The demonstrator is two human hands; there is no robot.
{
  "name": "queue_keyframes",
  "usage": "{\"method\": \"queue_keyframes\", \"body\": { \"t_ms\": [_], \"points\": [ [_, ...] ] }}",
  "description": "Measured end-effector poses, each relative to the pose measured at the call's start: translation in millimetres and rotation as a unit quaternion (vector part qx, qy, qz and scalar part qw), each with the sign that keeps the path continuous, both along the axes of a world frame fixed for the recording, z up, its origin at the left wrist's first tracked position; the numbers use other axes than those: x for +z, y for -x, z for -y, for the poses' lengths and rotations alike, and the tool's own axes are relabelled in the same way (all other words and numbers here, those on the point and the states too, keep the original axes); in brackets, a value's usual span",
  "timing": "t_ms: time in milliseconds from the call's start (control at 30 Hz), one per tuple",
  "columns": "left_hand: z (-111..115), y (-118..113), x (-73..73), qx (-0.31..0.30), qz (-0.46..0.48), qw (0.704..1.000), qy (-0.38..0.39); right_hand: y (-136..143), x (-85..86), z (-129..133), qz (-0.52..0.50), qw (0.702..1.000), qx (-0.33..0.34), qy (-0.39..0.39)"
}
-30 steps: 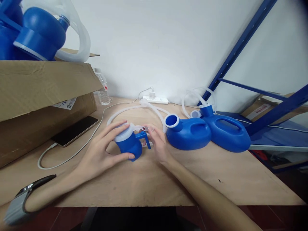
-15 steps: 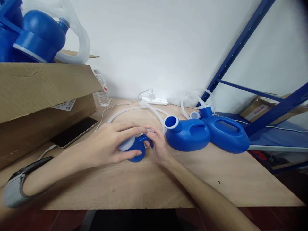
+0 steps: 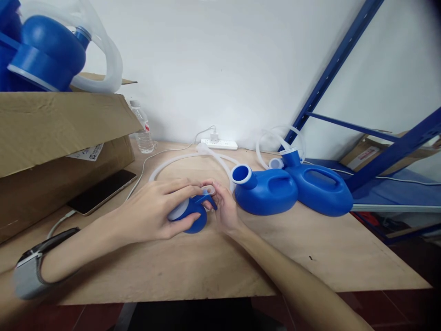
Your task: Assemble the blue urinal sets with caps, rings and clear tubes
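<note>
My left hand [image 3: 163,207] is closed around a small blue plastic piece [image 3: 196,223], a rounded funnel-like part with a white rim and a narrow arm. It rests low over the table. My right hand [image 3: 226,209] pinches a small clear plastic ring or cap [image 3: 208,189] at the arm's end, and my left fingertips reach it too. Fingers hide how the clear part sits on the arm. Behind my hands, a translucent tube [image 3: 165,162] loops across the table. To the right stands a blue jug [image 3: 267,193] with an uncapped white-rimmed mouth.
Another blue jug [image 3: 320,191] with a coiled tube stands further right, beside a blue metal shelf [image 3: 327,82]. At left, a cardboard box [image 3: 62,115] holds similar blue parts. A phone [image 3: 103,191], a water bottle [image 3: 143,133] and a power strip [image 3: 220,144] are on the table [image 3: 310,276].
The view has shifted slightly, so everything sits a little further left. The clear part now shows more between my fingertips. Both hands keep their hold.
</note>
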State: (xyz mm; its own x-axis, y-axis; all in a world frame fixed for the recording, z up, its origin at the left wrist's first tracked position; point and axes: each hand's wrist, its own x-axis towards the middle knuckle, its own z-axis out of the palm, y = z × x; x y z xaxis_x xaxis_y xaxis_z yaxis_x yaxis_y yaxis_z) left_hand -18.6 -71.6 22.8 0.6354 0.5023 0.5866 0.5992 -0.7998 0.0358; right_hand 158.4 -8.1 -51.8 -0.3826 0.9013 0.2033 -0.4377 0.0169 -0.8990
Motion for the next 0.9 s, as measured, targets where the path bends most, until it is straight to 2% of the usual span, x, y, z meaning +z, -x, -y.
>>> {"method": "queue_keyframes", "body": {
  "t_ms": [200, 367, 700, 900],
  "points": [
    [2, -1, -1.2, 0.034, -0.030, 0.998, -0.047, -1, -4.6, -1, 0.010, 0.999, 0.007, -0.030],
    [1, -5, 2.8, 0.028, -0.077, 0.992, -0.095, -1, -2.7, 0, 0.005, 0.999, 0.010, -0.042],
    [3, -7, 4.0, 0.021, -0.083, 0.993, -0.083, -3, 1.9, 4, 0.024, 0.999, 0.014, -0.037],
    [2, -7, 3.5, 0.027, -0.082, 0.993, -0.085, -1, 7.6, 9, 0.037, 0.999, -0.009, 0.005]
  ]
}}
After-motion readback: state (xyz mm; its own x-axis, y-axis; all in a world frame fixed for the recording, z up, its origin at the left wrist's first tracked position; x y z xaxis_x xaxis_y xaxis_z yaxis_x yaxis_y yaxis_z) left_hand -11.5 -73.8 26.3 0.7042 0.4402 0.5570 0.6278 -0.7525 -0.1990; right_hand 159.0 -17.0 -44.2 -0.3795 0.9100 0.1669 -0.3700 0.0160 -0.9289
